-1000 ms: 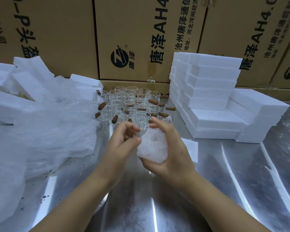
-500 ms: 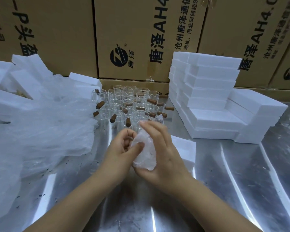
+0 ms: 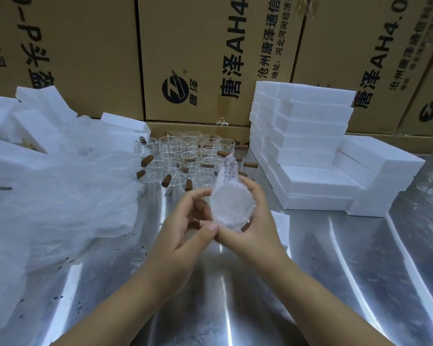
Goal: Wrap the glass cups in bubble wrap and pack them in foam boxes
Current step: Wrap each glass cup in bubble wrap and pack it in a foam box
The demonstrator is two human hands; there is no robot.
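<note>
A glass cup wrapped in bubble wrap [image 3: 231, 204] is held above the metal table, its round end facing me and a loose flap of wrap sticking up behind it. My right hand [image 3: 256, 221] grips it from the right and below. My left hand [image 3: 185, 226] pinches the wrap at the cup's lower left edge. Behind my hands stand several bare glass cups with brown wooden handles [image 3: 185, 161]. A small white foam box [image 3: 280, 221] lies just right of my right hand, partly hidden by it.
A stack of white foam boxes [image 3: 303, 146] rises at the right, with lower ones beside it [image 3: 380, 166]. A big heap of bubble wrap [image 3: 55, 196] and foam pieces [image 3: 8, 156] fills the left. Cardboard cartons [image 3: 210, 58] wall the back. The steel table [image 3: 335, 283] shines.
The wrapped cup has been turned so its round end faces me, and a flap of wrap now sticks up. Both hands stay on it.
</note>
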